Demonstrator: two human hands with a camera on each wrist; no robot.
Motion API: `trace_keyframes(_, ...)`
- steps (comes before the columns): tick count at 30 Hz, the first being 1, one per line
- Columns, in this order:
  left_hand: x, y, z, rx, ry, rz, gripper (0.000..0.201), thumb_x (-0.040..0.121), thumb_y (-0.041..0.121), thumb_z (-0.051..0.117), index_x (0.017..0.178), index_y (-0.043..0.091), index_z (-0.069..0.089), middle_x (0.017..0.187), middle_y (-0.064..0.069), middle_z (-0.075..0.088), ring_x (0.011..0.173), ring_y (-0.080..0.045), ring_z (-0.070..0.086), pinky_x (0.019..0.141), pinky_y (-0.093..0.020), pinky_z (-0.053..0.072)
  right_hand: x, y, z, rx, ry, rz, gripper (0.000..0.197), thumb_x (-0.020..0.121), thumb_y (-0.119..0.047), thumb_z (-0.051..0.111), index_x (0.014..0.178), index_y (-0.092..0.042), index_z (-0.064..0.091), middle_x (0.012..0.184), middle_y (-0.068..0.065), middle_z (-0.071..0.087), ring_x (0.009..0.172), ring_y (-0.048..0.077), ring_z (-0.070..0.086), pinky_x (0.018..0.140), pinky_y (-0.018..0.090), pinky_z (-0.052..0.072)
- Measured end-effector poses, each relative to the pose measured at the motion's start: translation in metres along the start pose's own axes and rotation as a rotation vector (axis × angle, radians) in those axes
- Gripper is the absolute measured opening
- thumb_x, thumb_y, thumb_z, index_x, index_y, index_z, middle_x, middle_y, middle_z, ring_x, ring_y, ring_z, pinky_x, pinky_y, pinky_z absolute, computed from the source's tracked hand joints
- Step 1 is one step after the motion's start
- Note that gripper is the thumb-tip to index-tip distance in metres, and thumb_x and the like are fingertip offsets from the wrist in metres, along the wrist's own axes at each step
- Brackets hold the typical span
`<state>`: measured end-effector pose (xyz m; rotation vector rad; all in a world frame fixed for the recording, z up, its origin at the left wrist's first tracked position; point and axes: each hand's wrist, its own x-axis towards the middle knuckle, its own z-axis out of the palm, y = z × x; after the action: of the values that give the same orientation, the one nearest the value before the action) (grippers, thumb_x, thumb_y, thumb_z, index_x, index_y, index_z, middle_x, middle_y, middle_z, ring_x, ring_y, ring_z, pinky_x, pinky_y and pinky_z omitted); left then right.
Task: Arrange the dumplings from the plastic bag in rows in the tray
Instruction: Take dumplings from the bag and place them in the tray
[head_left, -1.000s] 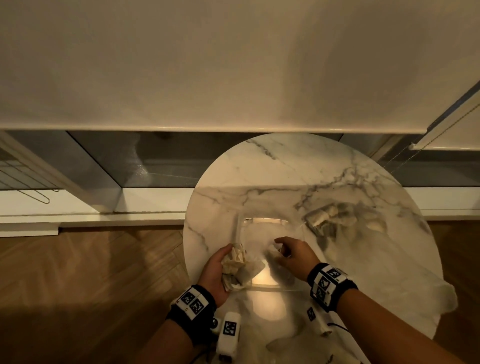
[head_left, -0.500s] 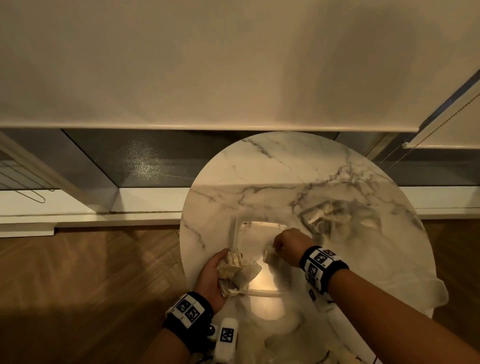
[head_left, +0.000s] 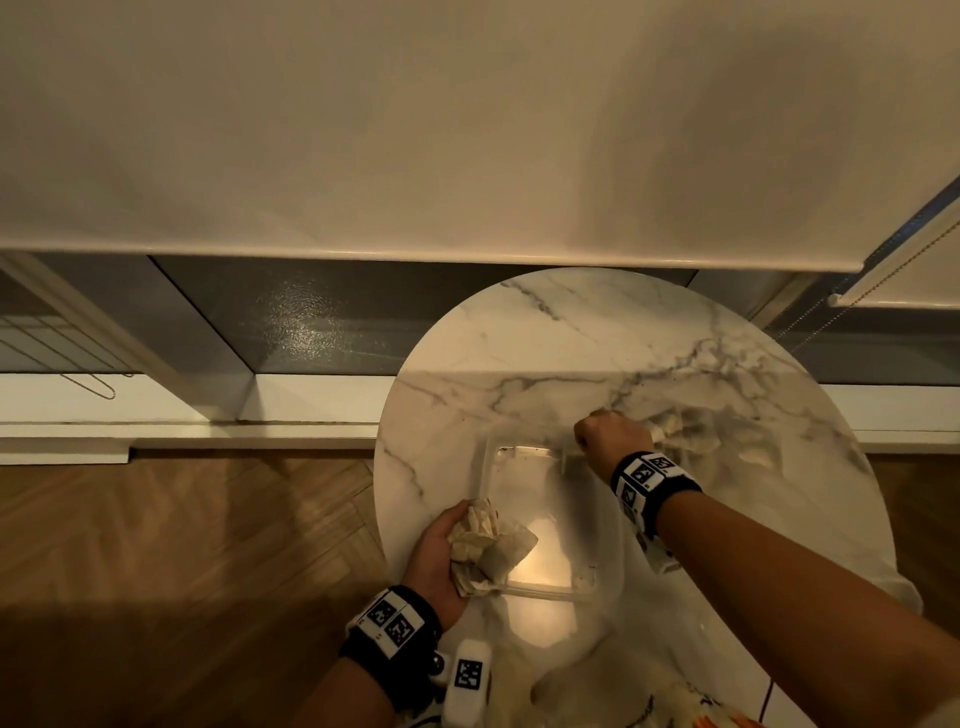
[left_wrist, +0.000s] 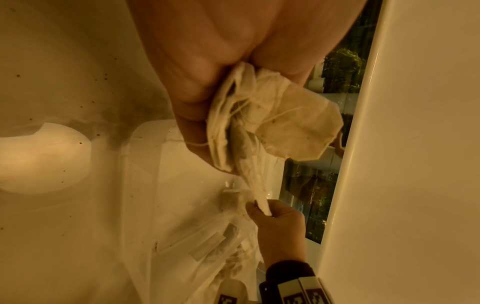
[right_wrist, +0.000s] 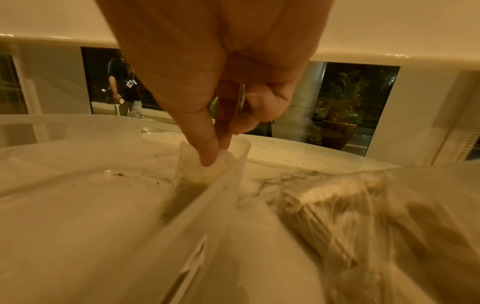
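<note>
- Your left hand sits at the near-left corner of the tray, fingers curled round a crumpled bunch of pale, flat dumplings; the left wrist view shows the wrappers bunched against your palm with thin strings across them.
- The clear, shallow, rectangular plastic tray lies on the round white marble worktop between your two hands. Its floor carries a few dark specks.
- One flat, pale dumpling with a darker filling stands on edge inside the tray, leaning against the far-right wall, close to the far corner. It is the only one in the tray that the views show.
- Your right hand reaches over that far-right corner. In the right wrist view the thumb and forefinger pinch the top edge of the upright dumpling, with the other fingers curled in behind.
- In the left wrist view the right hand shows at the same corner, with the dumpling just beside its fingertips.
- The clear, wrinkled plastic bag lies on the worktop just right of the tray, beyond your right hand. More pale dumplings are heaped inside it; their number cannot be told through the film.
- Both wrists wear black bands with white square-patterned tags.
</note>
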<state>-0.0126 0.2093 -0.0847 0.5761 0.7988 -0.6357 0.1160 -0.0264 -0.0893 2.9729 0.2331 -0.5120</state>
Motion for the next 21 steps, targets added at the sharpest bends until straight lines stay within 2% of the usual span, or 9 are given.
trace_keyframes(4, -0.003, -0.001, 0.004, 0.003, 0.016, 0.010, 0.038, 0.101, 0.035, 0.045, 0.099, 0.003, 0.067, 0.082, -0.015, 0.075, 0.069, -0.026, 0.074, 0.075, -0.037, 0.051, 0.000, 0.002, 0.001, 0.010, 0.020, 0.022, 0.014, 0.087, -0.006, 0.054, 0.090, -0.018, 0.062, 0.091, 0.003, 0.059, 0.091, 0.026, 0.062, 0.075, 0.038, 0.056)
trace_keyframes(7, -0.003, -0.003, 0.004, -0.008, 0.024, 0.007, 0.037, 0.100, 0.034, 0.046, 0.099, 0.003, 0.067, 0.083, -0.015, 0.074, 0.070, -0.027, 0.074, 0.062, -0.033, 0.060, -0.002, 0.002, 0.003, 0.023, 0.049, 0.039, 0.014, 0.089, -0.009, 0.052, 0.094, -0.018, 0.061, 0.093, 0.003, 0.059, 0.092, 0.026, 0.061, 0.070, 0.035, 0.051)
trace_keyframes(10, -0.004, -0.003, 0.005, -0.021, 0.026, 0.000, 0.037, 0.098, 0.031, 0.049, 0.094, 0.001, 0.070, 0.084, -0.017, 0.074, 0.069, -0.028, 0.074, 0.057, -0.034, 0.061, -0.002, 0.003, 0.003, 0.046, 0.069, 0.050, 0.010, 0.092, -0.014, 0.052, 0.098, -0.017, 0.060, 0.098, 0.005, 0.060, 0.093, 0.028, 0.060, 0.069, 0.034, 0.048)
trace_keyframes(12, -0.005, -0.005, 0.004, -0.055, 0.024, -0.015, 0.031, 0.090, 0.028, 0.058, 0.098, 0.000, 0.070, 0.088, -0.013, 0.072, 0.073, -0.024, 0.072, 0.063, -0.031, 0.062, -0.003, 0.005, 0.004, 0.080, 0.077, 0.058, 0.009, 0.093, -0.022, 0.056, 0.100, -0.016, 0.059, 0.100, 0.005, 0.060, 0.093, 0.028, 0.060, 0.071, 0.035, 0.051)
trace_keyframes(14, -0.001, -0.007, 0.001, -0.094, 0.026, -0.031, 0.035, 0.079, 0.023, 0.067, 0.106, 0.001, 0.064, 0.089, -0.008, 0.069, 0.074, -0.018, 0.070, 0.072, -0.027, 0.060, -0.003, 0.007, 0.003, 0.126, 0.092, 0.070, 0.013, 0.093, -0.026, 0.060, 0.102, -0.016, 0.060, 0.102, 0.006, 0.061, 0.093, 0.028, 0.060, 0.075, 0.037, 0.054)
trace_keyframes(18, -0.003, -0.009, 0.005, -0.132, -0.024, -0.011, 0.030, 0.080, 0.024, 0.060, 0.096, 0.000, 0.066, 0.080, -0.009, 0.071, 0.066, -0.020, 0.072, 0.061, -0.028, 0.061, -0.009, 0.013, 0.005, 0.241, 0.137, 0.132, 0.020, 0.089, -0.017, 0.060, 0.109, -0.020, 0.060, 0.107, 0.005, 0.063, 0.096, 0.028, 0.061, 0.077, 0.036, 0.053)
trace_keyframes(21, -0.001, -0.009, 0.006, -0.121, -0.052, 0.020, 0.030, 0.077, 0.026, 0.062, 0.093, 0.002, 0.070, 0.085, -0.009, 0.069, 0.073, -0.020, 0.071, 0.065, -0.031, 0.062, -0.024, 0.014, 0.005, 0.423, 0.170, 0.219, 0.029, 0.086, -0.015, 0.061, 0.114, -0.023, 0.060, 0.107, 0.004, 0.064, 0.095, 0.025, 0.060, 0.077, 0.036, 0.053)
